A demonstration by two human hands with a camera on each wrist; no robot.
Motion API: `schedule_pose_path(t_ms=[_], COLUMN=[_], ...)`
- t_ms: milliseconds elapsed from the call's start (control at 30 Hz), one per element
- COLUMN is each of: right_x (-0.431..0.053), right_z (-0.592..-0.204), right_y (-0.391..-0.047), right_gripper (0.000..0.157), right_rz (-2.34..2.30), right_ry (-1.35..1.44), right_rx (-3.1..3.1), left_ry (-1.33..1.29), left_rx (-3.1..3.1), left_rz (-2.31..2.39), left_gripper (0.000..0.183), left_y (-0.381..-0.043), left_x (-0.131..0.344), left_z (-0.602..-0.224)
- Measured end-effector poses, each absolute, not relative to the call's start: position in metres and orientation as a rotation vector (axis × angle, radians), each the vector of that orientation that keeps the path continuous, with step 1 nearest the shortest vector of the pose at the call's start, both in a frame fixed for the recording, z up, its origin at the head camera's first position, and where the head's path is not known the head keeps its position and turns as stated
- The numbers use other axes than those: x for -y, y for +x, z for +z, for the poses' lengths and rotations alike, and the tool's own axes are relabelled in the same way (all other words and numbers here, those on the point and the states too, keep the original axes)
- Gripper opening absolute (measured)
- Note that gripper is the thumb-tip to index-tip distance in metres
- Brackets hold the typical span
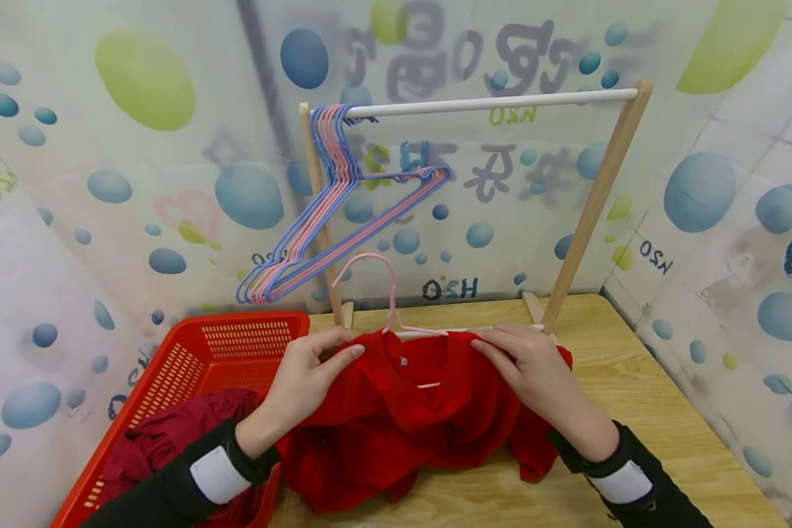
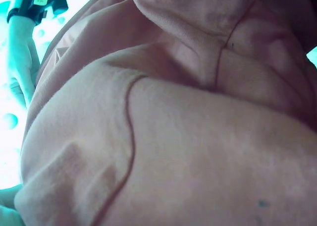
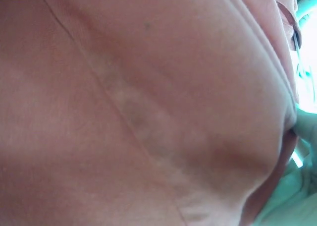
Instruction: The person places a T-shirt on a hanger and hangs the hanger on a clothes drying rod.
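A red collared shirt (image 1: 409, 411) hangs between my hands, with a pink hanger (image 1: 394, 293) inside its neck. The hanger's hook stands up above the collar. My left hand (image 1: 310, 378) pinches the shirt's shoulder on the left, thumb on top of the cloth. On the other shoulder, my right hand (image 1: 534, 374) grips the fabric beside the collar. Cloth fills most of both wrist views: the shirt (image 2: 198, 146) looks pale pink there, and its seam crosses the shirt (image 3: 124, 87) in the right one. The hanger's arms are mostly hidden under the cloth.
A red plastic basket (image 1: 251, 326) with dark red clothing (image 1: 178, 433) inside stands at the left. Behind the shirt is a wooden rack with a white rail (image 1: 488, 105). Several blue and pink hangers (image 1: 333, 183) hang at its left end. The wooden table (image 1: 660, 411) extends right.
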State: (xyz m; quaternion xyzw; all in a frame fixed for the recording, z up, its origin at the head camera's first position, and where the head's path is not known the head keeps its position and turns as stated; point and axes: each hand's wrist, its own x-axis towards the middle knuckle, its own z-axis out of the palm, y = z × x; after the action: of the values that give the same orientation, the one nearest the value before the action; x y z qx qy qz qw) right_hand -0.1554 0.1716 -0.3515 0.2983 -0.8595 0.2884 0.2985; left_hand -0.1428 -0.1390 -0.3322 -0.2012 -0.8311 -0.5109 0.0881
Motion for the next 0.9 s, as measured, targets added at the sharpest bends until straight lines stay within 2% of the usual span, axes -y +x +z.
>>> schedule_pose_path(t_ms=[467, 900], right_x=[-0.162, -0.154], right_z=[-0.350, -0.352], right_y=[-0.156, -0.155], right_gripper=[0.014, 0.021], right_rz=[0.859, 0.919], right_ry=[0.809, 0.791], right_rx=[2.261, 2.207], left_ry=[-0.614, -0.653], left_rx=[2.489, 2.462], left_rz=[-1.543, -1.559], left_gripper=[0.021, 0.020], left_y=[-0.143, -0.144], left_x=[0.131, 0.126], left_z=[-0.331, -0.329])
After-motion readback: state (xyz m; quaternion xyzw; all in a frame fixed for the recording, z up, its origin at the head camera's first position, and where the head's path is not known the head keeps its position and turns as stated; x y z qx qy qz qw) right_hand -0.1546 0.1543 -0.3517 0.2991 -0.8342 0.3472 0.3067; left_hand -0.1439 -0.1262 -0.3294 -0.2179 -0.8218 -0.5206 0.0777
